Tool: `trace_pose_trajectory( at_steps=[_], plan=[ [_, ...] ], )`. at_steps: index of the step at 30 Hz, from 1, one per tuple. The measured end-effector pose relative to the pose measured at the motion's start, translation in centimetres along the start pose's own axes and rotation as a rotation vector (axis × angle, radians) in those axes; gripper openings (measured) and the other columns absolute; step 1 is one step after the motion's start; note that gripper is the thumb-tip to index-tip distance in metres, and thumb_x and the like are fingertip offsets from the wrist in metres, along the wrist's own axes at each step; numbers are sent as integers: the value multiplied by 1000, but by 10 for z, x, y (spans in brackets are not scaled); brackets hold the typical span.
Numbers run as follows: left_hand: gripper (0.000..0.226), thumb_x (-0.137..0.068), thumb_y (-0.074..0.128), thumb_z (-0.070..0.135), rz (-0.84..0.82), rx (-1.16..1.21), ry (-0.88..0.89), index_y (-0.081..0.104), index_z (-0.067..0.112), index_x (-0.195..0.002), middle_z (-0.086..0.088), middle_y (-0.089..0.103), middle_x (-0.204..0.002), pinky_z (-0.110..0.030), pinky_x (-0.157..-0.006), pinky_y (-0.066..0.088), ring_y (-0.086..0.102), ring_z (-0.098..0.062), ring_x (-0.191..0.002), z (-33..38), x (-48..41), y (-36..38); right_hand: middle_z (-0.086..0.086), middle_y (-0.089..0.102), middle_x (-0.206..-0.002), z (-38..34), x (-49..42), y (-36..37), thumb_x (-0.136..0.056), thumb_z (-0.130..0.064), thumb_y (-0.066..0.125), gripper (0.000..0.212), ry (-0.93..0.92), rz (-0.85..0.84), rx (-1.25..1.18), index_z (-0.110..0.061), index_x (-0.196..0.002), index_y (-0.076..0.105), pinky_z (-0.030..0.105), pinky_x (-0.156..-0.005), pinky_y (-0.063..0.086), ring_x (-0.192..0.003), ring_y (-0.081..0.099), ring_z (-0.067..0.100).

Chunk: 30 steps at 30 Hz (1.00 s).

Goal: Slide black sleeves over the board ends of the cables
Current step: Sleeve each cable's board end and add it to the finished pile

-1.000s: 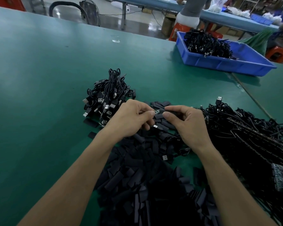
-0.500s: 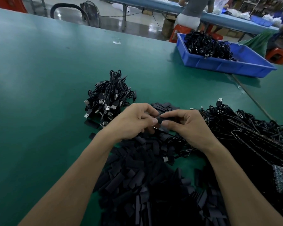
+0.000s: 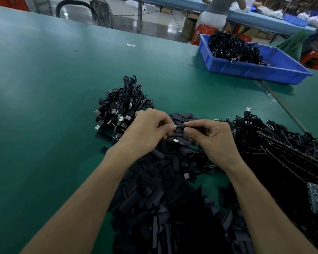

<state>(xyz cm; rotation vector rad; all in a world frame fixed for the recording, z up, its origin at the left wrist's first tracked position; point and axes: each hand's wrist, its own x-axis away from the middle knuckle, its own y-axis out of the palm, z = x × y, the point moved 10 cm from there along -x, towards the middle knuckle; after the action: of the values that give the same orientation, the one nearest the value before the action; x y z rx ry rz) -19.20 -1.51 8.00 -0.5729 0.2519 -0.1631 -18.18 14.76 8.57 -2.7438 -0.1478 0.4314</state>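
**Step in hand:** one sleeve is being fitted. A small black piece [image 3: 179, 128] is pinched between the fingertips of both hands, just above the far edge of the loose sleeves. It is judged to be a sleeve meeting a cable's board end, though the two parts cannot be told apart.

**Left hand** [image 3: 147, 130]: fingers are curled, and thumb and forefinger are pressed on the left end of the piece.

**Right hand** [image 3: 212, 139]: fingers are curled, and thumb and forefinger are closed on the right end.

**Loose sleeves** [image 3: 154, 202]: heaped on the green counter [image 3: 44, 99], under and between the forearms.

**Tangled cables** [image 3: 275, 154]: massed at the right, with circuit boards seen at the lower right edge. These are judged to be awaiting sleeves.

**Bundled cables** [image 3: 121, 107]: piled just beyond the left hand, with USB plugs showing.

**Blue tray** [image 3: 261, 71]: set well apart at the far right, and more black cables are held in it.

**Next move:** the sleeve mouth is to be kept square to the board, then pushed along until the board is covered. The cable must be held firm against the push.
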Motion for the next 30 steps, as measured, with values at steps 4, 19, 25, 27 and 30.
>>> trace_pose_trajectory(
  at_steps=[4,19,25,27,30],
  plan=[
    [15,-93,71,23,-36,41,6,72,28,-80,9,72,-67,-17,-65,54,68,-1,-63,-2,0,3,-12,76,-81,3,-1,0,-83,-11,79,19,15,-1,-20,-25,-96,75,16,-70,53,-73,70,5],
    [6,-87,77,15,-67,324,-159,74,17,-82,1,73,-65,-16,-64,52,66,-7,-59,-18,1,13,-9,74,-73,3,1,4,-84,-13,79,17,-32,11,-28,-24,-96,76,18,-65,53,-64,68,6],
    [14,-89,75,10,-77,377,-155,70,18,-100,1,77,-73,-19,-76,56,74,-10,-73,-17,1,13,-9,76,-81,5,-1,2,-76,-29,79,19,1,42,-49,-28,-95,76,25,-73,58,-71,71,8],
    [19,-90,73,10,-81,340,-131,67,21,-104,3,77,-75,-27,-84,57,74,-11,-78,-13,2,12,-9,77,-84,7,-1,1,-79,-22,81,17,3,63,-42,-31,-93,76,29,-78,59,-76,72,9],
    [21,-91,71,11,-68,229,-70,65,30,-98,10,76,-74,-28,-80,55,73,-6,-77,-4,3,11,-6,76,-77,6,-2,3,-83,-14,80,20,-4,45,-9,-33,-89,76,23,-69,56,-69,68,7]
  ],
)
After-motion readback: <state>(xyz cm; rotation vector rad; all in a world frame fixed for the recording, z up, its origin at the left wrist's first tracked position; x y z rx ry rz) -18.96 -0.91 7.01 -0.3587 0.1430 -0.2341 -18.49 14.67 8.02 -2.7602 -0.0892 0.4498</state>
